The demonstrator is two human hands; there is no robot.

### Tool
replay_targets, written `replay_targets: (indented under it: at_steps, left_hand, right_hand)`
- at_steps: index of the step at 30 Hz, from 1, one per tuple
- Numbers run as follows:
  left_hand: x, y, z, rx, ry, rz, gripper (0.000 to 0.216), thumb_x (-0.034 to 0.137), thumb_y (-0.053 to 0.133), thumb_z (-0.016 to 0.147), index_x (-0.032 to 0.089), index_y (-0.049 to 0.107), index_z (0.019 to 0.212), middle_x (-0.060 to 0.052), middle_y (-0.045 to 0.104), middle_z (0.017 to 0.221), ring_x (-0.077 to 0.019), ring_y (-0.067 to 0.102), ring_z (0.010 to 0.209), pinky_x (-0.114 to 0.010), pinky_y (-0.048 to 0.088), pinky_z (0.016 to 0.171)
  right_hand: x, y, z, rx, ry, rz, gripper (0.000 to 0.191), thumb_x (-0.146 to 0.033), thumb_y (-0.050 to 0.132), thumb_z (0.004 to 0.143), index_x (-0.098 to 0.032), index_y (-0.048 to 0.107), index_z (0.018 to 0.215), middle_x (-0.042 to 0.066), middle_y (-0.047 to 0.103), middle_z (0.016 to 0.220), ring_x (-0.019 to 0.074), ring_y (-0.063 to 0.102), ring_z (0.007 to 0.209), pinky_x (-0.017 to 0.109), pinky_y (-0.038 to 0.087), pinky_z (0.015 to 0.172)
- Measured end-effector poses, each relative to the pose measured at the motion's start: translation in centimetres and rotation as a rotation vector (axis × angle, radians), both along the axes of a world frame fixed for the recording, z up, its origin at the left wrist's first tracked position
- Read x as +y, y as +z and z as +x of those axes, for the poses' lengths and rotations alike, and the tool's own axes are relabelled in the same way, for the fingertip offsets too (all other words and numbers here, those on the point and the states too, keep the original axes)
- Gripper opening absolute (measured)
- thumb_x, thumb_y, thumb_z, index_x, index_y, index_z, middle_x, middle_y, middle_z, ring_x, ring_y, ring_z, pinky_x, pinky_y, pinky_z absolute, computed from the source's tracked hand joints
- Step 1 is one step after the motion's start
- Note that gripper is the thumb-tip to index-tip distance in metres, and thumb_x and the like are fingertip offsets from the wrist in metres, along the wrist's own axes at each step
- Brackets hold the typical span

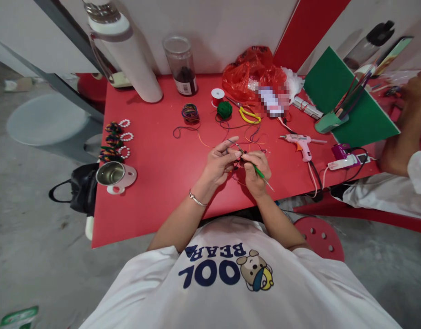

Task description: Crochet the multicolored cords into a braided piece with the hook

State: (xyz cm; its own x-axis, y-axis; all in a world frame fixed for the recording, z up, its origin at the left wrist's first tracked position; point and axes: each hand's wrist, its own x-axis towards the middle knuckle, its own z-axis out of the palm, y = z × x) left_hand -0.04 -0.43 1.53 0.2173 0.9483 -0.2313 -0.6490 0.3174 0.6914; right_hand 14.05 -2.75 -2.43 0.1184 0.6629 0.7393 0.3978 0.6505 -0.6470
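Note:
My right hand (256, 176) is closed round a crochet hook (258, 171) with a green handle, its thin metal rear end sticking out toward me. Between the fingertips of my left hand (218, 162) is a small dark piece of yarn work (244, 154), partly hidden by the fingers. The left index finger is raised, with dark yarn near its tip. Both hands meet just above the red table. Loose yarn strands trail away from them toward a multicoloured yarn ball (190, 113) and a green yarn ball (224, 110).
Beyond my hands lie a ribbon spool (218, 97), yellow-handled pliers (249, 115) and a red plastic bag (249, 68). A pink glue gun (301, 144) is at right, a metal cup (115, 176) and beaded scrunchies (113, 140) at left. Another person's arm (404, 123) rests far right.

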Motion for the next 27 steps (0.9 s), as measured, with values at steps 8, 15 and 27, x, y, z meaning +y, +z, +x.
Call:
replay_targets:
  at_steps: [8,15,27]
  left_hand:
    - [0.4,1.0,-1.5,0.066,-0.171,-0.056,0.053,0.013,0.096,0.053,0.012,0.079,0.104,0.004,0.066,0.061,-0.0005,0.035,0.039,-0.018,0.011,0.040]
    - [0.5,1.0,-1.7,0.095,-0.203,-0.026,0.051,0.012,0.096,0.051,0.012,0.080,0.099,0.005,0.064,0.061,-0.0005,0.035,0.039,-0.018,0.012,0.039]
    - [0.6,0.8,-1.8,0.094,-0.237,0.001,0.047,0.010,0.092,0.054,0.013,0.080,0.100,0.004,0.065,0.066,-0.0015,0.040,0.042,-0.018,0.015,0.040]
  right_hand:
    - [1.6,1.1,5.3,0.007,0.351,-0.258,0.028,-0.056,0.071,0.097,-0.034,0.084,0.107,0.003,0.077,0.093,0.0196,0.072,0.086,0.038,0.062,0.079]
    - [1.5,3.0,6.7,-0.085,0.426,-0.258,0.026,-0.054,0.075,0.094,-0.034,0.086,0.107,0.003,0.078,0.092,0.0193,0.072,0.086,0.037,0.059,0.079]
    - [1.5,1.4,6.5,0.104,0.497,-0.356,0.038,-0.061,0.068,0.097,-0.027,0.083,0.102,0.003,0.074,0.083,0.0170,0.069,0.071,0.033,0.058,0.064]
